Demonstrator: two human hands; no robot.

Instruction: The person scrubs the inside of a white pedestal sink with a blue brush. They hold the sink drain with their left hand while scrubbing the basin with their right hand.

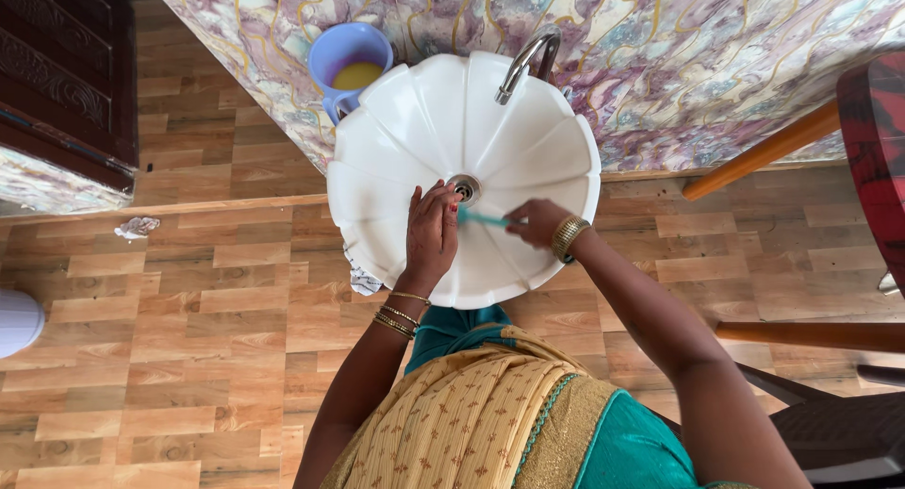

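Head view: right hand (535, 221) fingers closed on teal toothbrush (483, 218), head hidden behind left hand (432, 234), fingers straight, over basin (396, 149).

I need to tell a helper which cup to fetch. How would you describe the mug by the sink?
Find the white scalloped ceramic basin against the marbled purple wall. At its upper left rim, left of the curved metal tap, sits the lilac plastic mug with a handle, the only cup there, holding something yellow.
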